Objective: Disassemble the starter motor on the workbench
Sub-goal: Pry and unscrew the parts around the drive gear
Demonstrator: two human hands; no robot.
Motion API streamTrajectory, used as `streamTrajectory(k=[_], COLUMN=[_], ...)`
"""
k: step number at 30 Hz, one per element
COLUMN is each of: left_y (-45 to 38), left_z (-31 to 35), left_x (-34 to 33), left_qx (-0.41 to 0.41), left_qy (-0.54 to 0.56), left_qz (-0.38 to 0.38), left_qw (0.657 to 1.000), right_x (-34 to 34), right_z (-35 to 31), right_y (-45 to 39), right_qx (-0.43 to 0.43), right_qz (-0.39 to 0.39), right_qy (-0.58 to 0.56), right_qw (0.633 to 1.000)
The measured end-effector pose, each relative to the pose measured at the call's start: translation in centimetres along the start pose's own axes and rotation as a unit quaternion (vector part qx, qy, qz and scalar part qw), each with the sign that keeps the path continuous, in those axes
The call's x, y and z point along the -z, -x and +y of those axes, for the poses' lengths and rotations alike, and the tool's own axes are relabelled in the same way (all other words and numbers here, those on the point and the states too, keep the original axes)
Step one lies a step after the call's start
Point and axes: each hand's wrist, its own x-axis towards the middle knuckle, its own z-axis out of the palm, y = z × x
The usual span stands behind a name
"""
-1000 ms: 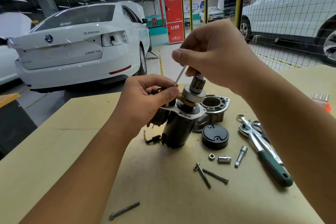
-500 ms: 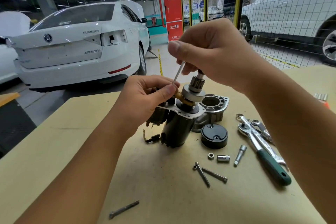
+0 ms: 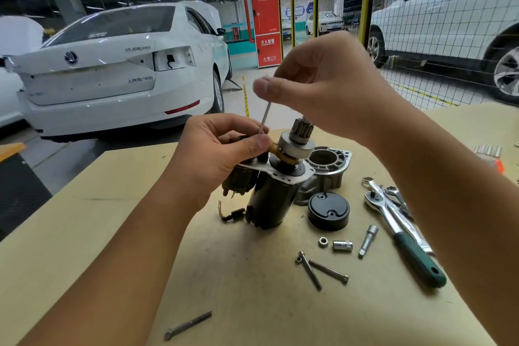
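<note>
a dark cylindrical starter motor point(image 3: 273, 199) stands near-upright mid-workbench point(image 3: 112, 233), its toothed steel pinion point(image 3: 302, 128) pointing up. the left hand point(image 3: 222, 157) grips its upper body; the right hand point(image 3: 323, 90) pinches a thin metal rod point(image 3: 264, 118). two long bolts point(image 3: 320, 271) lie beside one green-handled ratchet point(image 3: 404, 236) and a round black cap point(image 3: 328, 213).
</note>
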Motion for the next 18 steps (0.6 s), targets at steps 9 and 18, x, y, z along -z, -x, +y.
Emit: streamTrajectory(k=[9, 18], left_y=[-0.13, 0.03], left_z=[0.2, 0.13], left_x=[0.26, 0.06], left_qx=[-0.006, -0.016], left_qy=[-0.063, -0.05], left_qz=[-0.048, -0.008], left_qw=[0.997, 0.999], right_x=[-0.12, 0.35], right_z=[0.45, 0.36], right_y=[-0.23, 0.08], right_qx=[0.036, 0.012], right_qz=[-0.054, -0.046], right_qy=[-0.035, -0.024], right_qw=[0.997, 0.999])
